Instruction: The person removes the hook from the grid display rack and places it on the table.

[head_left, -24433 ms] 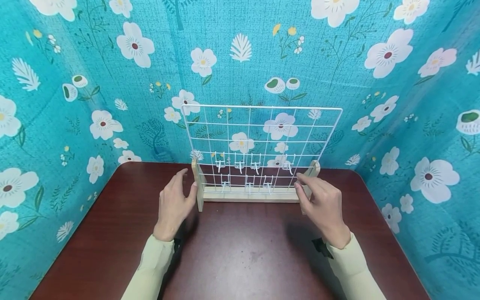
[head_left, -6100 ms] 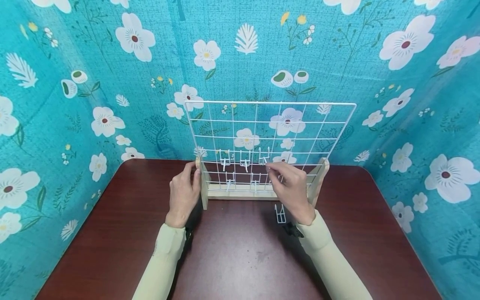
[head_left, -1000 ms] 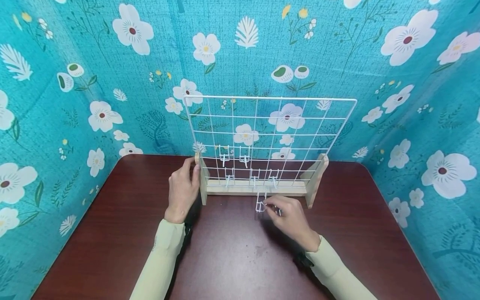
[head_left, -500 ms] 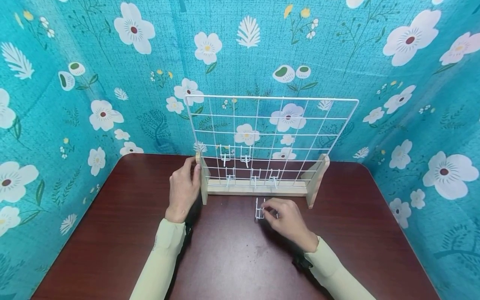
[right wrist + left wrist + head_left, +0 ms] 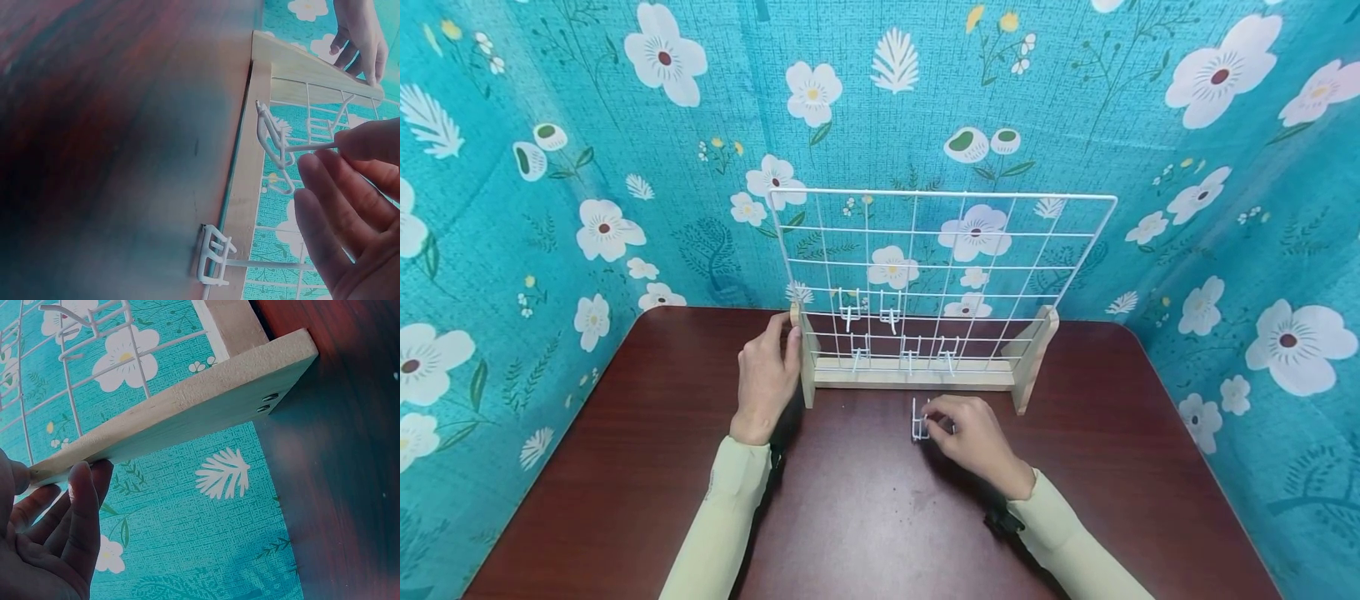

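Observation:
A white wire grid [image 5: 917, 265] stands upright in a pale wooden base [image 5: 913, 381]. Two hooks hang in its upper row and three in the lower one. My left hand [image 5: 763, 379] grips the top of the left wooden side panel [image 5: 187, 403], thumb and fingertips against the wood. With thumb and fingertips, my right hand [image 5: 977, 437] pinches the prong of a white wire hook [image 5: 267, 134], low over the table in front of the base. A second loose hook [image 5: 214, 256] lies on the table beside it, mostly hidden behind the right hand in the head view.
The dark red-brown table [image 5: 850, 517] has rounded back corners. A turquoise flowered cloth [image 5: 715, 108] hangs behind it and along both sides. The right wooden side panel [image 5: 1033, 362] stands just beyond my right hand.
Two hooks have come off the grid's right part since the oldest frame. Over the last second my right hand has lowered the held hook slightly towards the table. My left hand stays put.

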